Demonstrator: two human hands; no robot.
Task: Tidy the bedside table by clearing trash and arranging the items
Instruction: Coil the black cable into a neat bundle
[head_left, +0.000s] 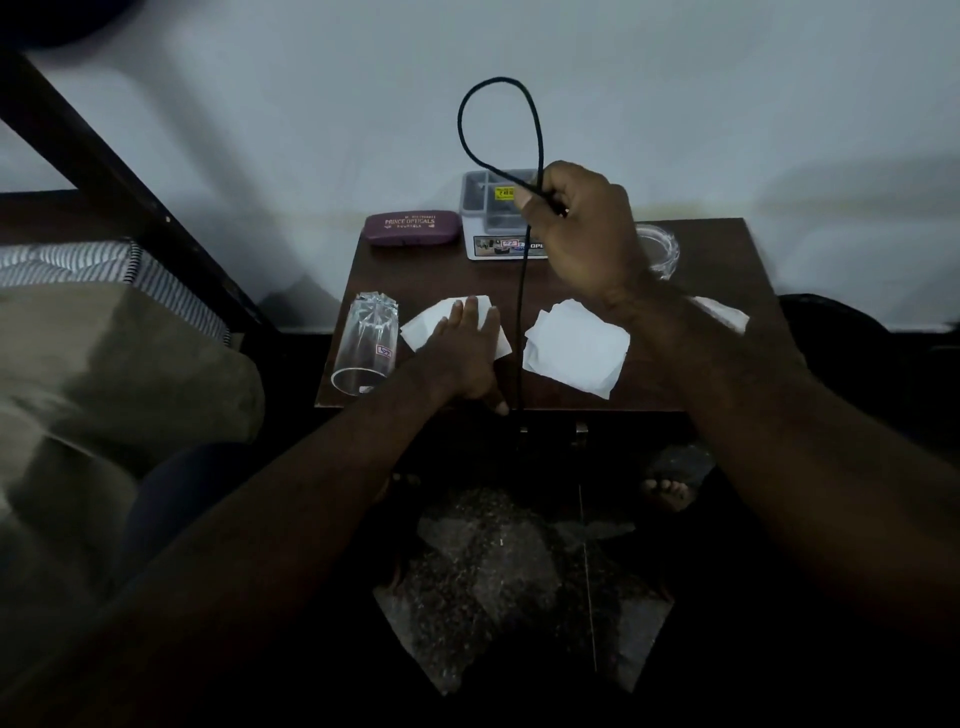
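Note:
On the small dark wooden bedside table (691, 358), my right hand (587, 223) is raised above the back and grips a black cable (467, 140). The cable loops upward against the wall and hangs down past the table's front edge. My left hand (462, 353) lies flat with straight fingers on a white paper (421, 327) near the front. A second crumpled white paper (576, 348) sits to its right. A clear drinking glass (366, 343) lies on its side at the front left corner.
A maroon spectacle case (413, 227) and a grey organiser box (493, 218) stand along the back by the wall. A clear round dish (662, 247) sits at the back right, more white paper (727, 314) beside my forearm. A bed with pillow (119, 374) is left.

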